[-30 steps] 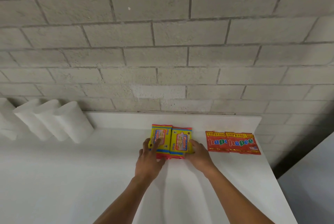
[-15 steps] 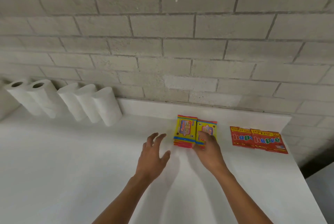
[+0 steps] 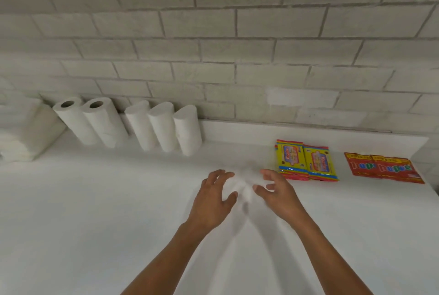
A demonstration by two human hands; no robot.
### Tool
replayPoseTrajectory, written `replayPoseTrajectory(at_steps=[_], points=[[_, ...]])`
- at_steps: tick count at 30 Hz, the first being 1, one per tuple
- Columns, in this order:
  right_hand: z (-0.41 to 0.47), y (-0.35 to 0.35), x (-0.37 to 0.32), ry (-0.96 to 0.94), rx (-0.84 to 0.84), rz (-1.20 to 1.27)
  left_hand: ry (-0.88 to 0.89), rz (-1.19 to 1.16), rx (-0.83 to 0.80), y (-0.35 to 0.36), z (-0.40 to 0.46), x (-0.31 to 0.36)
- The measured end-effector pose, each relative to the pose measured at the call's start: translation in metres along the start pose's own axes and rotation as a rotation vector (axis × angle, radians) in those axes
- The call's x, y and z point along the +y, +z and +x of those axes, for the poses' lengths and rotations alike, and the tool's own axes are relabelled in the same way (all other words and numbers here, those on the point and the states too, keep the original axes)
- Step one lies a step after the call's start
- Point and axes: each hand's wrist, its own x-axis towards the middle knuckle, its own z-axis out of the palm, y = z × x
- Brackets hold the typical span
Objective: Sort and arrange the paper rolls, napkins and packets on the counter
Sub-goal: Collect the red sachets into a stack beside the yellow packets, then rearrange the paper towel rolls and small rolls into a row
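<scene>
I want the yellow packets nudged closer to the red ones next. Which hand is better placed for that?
Probably the right hand: it hovers empty just left of the yellow packets. The left hand, also empty, is farther away and would have to cross over.

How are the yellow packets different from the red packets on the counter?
The yellow packets are yellow with a blue and red band at the near end; the red packets are red with big coloured letters. The yellow packets sit nearer the person's hands and the paper rolls; the red packets lie further right, by the counter's end. The yellow ones look taller than wide, the red ones wider.

Both pairs lie flat, side by side, untouched.
</scene>
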Motion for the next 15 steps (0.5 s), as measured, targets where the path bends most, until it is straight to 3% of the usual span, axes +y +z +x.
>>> replayPoseTrajectory(at_steps=[7,15], points=[[-0.015,0.032,-0.006,0.023,-0.051,0.013,-0.102,-0.04,0.004,-0.028,-0.025,-0.042],[-0.007,0.059,-0.021,0.042,-0.137,0.077,-0.308,-0.114,0.119,-0.067,-0.034,-0.078]])
